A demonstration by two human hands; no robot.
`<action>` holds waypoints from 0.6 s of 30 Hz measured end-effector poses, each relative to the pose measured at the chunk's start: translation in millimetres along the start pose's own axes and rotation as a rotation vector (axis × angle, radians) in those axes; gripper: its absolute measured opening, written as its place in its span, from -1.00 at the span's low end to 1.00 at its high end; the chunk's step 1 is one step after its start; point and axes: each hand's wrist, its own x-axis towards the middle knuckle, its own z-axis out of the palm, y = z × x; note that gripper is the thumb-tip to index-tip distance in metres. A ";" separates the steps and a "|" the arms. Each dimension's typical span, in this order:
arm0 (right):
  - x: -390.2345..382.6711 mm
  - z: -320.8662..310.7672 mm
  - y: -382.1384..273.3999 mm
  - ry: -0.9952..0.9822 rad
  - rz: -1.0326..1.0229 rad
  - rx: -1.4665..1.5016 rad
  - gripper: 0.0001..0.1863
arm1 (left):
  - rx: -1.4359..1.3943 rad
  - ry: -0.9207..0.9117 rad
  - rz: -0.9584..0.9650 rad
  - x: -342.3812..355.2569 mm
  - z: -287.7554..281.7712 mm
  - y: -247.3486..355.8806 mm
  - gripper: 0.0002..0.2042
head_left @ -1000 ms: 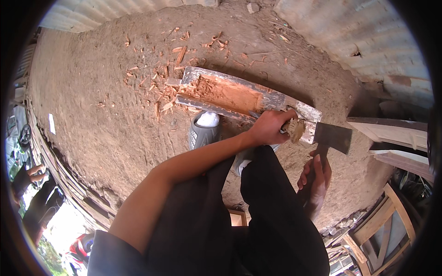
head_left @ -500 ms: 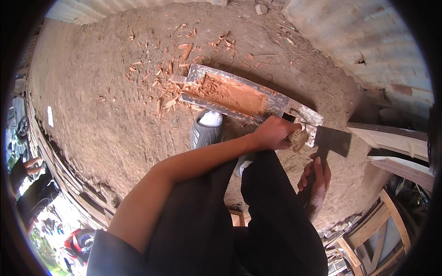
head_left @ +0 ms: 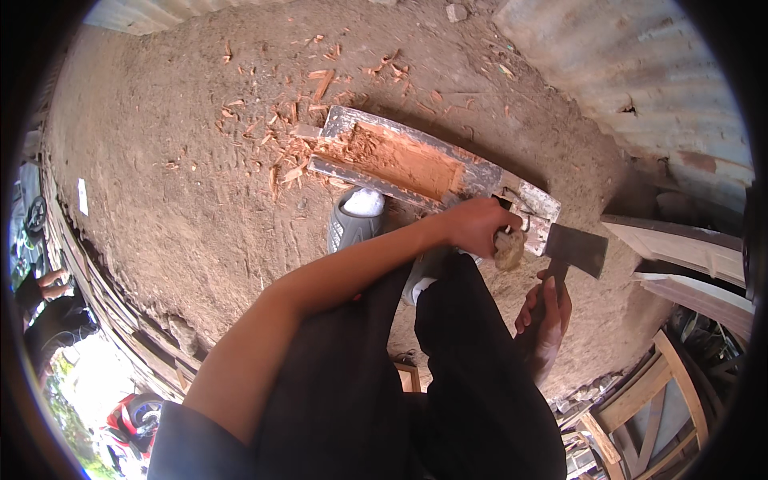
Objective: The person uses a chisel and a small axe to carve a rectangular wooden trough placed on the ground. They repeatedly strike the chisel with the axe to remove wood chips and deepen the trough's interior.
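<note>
My left hand is closed round the frayed, pale handle of a chisel, whose blade lies partly hidden at the weathered wooden piece. That piece, grey-painted with a long orange hollow full of shavings, lies on the ground ahead of me. My right hand grips a hatchet by its dark handle, and its broad dark head is upright just right of the chisel's top and the piece's near right end. My foot in a grey sandal rests beside the piece's lower edge.
Wood chips scatter over the dirt ground. Corrugated sheets line the top right. Stacked panels and wooden frames lie at the right. Planks run along the left, beyond which are a person's legs and a motorbike.
The view has shifted slightly. The chisel's top and my left hand tremble or shift a little and look slightly blurred; the hatchet head stays close beside them. Both grips are kept.
</note>
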 end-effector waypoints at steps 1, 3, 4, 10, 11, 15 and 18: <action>-0.2 -1.9 0.1 -0.012 0.007 0.004 -0.57 | 0.086 0.076 0.020 -3.1 -2.0 -1.8 -0.71; 0.7 -5.3 -0.1 -0.035 0.021 0.014 -0.58 | 0.016 0.102 0.015 -5.0 -9.5 -13.4 -0.67; 0.9 -4.8 0.0 -0.038 0.021 0.018 -0.58 | -0.143 0.054 -0.012 -2.1 -16.5 -27.4 -0.63; 8.6 -0.4 0.2 -0.058 0.039 0.040 -0.56 | -0.605 0.354 -0.213 -7.2 -49.5 -38.5 -0.42; 8.6 -1.2 -0.4 -0.059 0.040 0.037 -0.55 | -0.605 0.369 -0.251 -6.9 -51.6 -38.2 -0.39; 7.7 6.6 -5.7 -0.087 0.048 0.011 -0.53 | -0.591 0.433 -0.197 -15.4 -35.6 -54.1 -0.37; 6.9 9.8 -8.7 -0.104 0.041 -0.006 -0.53 | -0.680 0.357 -0.210 -15.1 -31.1 -52.0 -0.39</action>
